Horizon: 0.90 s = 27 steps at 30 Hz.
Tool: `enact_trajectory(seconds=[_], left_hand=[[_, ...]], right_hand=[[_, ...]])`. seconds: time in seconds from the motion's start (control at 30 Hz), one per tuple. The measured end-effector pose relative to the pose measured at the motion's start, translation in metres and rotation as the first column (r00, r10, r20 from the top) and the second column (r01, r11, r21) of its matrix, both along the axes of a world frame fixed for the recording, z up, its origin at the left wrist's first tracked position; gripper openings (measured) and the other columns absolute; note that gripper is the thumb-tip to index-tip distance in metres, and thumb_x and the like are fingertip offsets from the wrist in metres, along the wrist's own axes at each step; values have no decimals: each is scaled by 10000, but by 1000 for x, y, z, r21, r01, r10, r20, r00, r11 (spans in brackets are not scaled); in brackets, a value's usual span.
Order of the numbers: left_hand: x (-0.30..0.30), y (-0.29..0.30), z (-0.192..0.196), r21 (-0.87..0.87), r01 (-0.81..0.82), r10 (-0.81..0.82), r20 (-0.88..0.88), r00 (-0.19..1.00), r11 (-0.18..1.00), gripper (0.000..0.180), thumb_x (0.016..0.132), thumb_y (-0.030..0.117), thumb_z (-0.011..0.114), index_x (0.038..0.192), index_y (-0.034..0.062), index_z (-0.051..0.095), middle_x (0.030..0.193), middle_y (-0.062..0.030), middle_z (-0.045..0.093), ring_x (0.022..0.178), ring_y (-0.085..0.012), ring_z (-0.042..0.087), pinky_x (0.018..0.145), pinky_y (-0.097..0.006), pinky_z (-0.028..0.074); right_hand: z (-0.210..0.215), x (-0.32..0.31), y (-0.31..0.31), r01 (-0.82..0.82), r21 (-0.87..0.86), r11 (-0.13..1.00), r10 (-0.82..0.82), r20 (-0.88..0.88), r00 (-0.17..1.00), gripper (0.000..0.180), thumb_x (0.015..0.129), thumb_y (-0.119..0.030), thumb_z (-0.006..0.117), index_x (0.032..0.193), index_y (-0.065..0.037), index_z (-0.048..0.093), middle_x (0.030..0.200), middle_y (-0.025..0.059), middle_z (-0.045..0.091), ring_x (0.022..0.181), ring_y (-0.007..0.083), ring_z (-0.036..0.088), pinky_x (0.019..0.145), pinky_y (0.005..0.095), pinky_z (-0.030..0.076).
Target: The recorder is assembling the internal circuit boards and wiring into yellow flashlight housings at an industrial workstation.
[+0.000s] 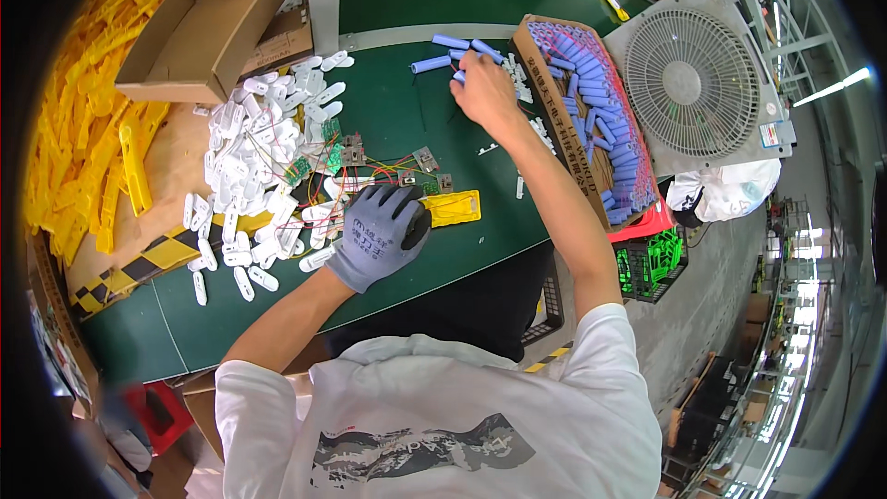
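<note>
My left hand (381, 233), in a grey glove with dark fingertips, is closed round one end of a yellow plastic casing (455, 207) near the table's front edge. Small circuit boards (425, 160) with red and yellow wires lie just beyond the glove. Farther off, my bare right hand (485, 91) reaches over a few loose blue battery cells (431, 65). Its fingers are bent onto one cell (459, 77), partly hidden under them. To the left of the glove spreads a heap of white plastic pieces (242, 143), some with wires over them.
A cardboard box (554, 102) full of blue cells stands at the right, beside a large grey fan (691, 83). Yellow casings (88, 102) pile up at the far left, near an open cardboard tray (189, 32). Small white parts (520, 83) lie along the cell box.
</note>
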<state>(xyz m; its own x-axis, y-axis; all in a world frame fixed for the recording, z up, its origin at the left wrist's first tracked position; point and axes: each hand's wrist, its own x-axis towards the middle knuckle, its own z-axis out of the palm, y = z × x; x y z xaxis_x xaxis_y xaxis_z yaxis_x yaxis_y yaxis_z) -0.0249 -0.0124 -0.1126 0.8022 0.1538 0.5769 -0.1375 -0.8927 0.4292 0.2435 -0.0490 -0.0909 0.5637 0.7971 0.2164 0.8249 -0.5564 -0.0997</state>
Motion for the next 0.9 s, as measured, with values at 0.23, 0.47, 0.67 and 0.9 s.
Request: enact_trajectory(seconds=[0.23, 0.47, 0.67, 0.9], left_hand=[[-3, 4, 0, -69, -35, 31, -50, 998, 997, 242, 673, 153, 733, 859, 64, 604, 949, -110, 622, 834, -286, 597, 716, -395, 478], [5, 4, 1, -93, -10, 12, 18, 1000, 996, 280, 662, 152, 745, 893, 82, 603, 1015, -88, 631, 837, -286, 599, 719, -392, 478], [-1, 8, 1, -211, 1, 11, 55, 998, 977, 248, 658, 174, 756, 835, 87, 605, 928, -67, 636, 751, -266, 606, 647, -372, 485], [-3, 5, 1, -286, 45, -43, 15, 999, 957, 239, 637, 144, 765, 829, 92, 631, 904, -61, 651, 723, -258, 611, 595, -354, 485]], right_hand=[[31, -13, 3, -162, -99, 982, 153, -91, 984, 203, 820, -189, 655, 951, -39, 615, 908, 156, 657, 881, 311, 635, 742, 401, 501], [35, -106, -105, 280, 648, 708, 399, -694, 599, 202, 858, -43, 654, 1050, 13, 627, 979, 72, 628, 807, 108, 589, 676, 219, 479], [-9, -146, -122, 65, 702, 709, 391, -469, 792, 207, 761, -51, 747, 957, -14, 689, 962, 86, 632, 885, 148, 537, 721, 269, 443], [-31, -137, -127, 42, 721, 692, 424, -452, 785, 163, 769, -87, 740, 915, -30, 694, 908, 79, 602, 967, 182, 523, 923, 355, 446]])
